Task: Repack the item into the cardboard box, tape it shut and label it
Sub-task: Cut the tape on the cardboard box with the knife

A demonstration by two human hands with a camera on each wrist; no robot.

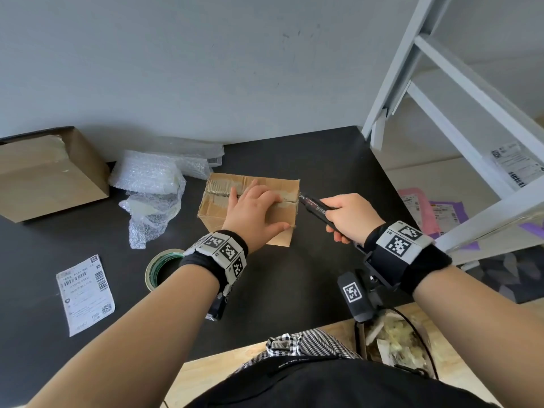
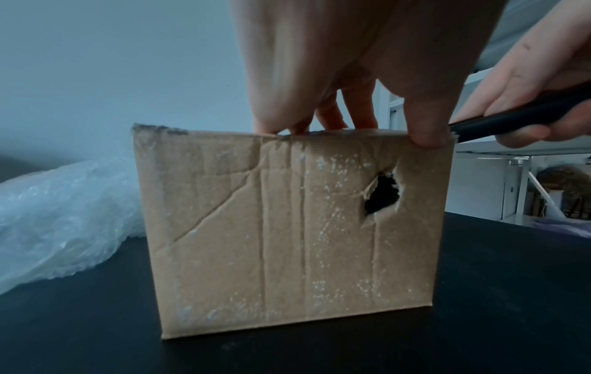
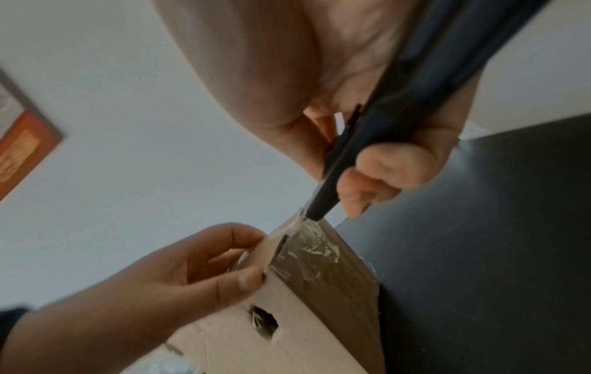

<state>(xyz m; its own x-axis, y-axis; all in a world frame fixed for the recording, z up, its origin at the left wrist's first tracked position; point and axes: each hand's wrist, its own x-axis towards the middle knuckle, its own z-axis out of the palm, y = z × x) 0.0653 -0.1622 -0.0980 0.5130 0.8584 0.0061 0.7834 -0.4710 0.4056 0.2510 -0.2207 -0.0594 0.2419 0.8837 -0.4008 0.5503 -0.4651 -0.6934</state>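
The small cardboard box (image 1: 219,201) stands on the black counter (image 1: 323,160), near its middle, top flaps shut and crossed by old, wrinkled tape along the seam. My left hand (image 1: 253,210) lies on top of it: fingers (image 2: 268,106) fairly straight, tips pressing on the lid, thumb hooked over the near top edge. Nothing is pinched; the hand steadies the box from above.

My right hand (image 1: 351,219) grips a black utility knife (image 1: 315,206), fingers wrapped round the handle. From the right wrist view, the tip of the knife touches the top right corner of the box, right at the crumpled tape end. Whether a blade is out I cannot tell; the tip is blurred.

Box condition: the side facing me has a ragged hole (image 2: 382,197) near its upper right, creases, and whitish residue.

Also on the counter:
- roll of tape (image 1: 160,267), near my left wrist, this side of the box
- printed shipping label (image 1: 85,293), flat, at the left, well apart from the box
- heap of bubble wrap (image 1: 150,189), just left of the box
- larger cardboard box (image 1: 50,175), far left, against the wall

A white metal frame (image 1: 459,92) stands to the right, beyond the counter edge. Mailer bags (image 1: 426,210) in pink and purple lie on the floor below it.
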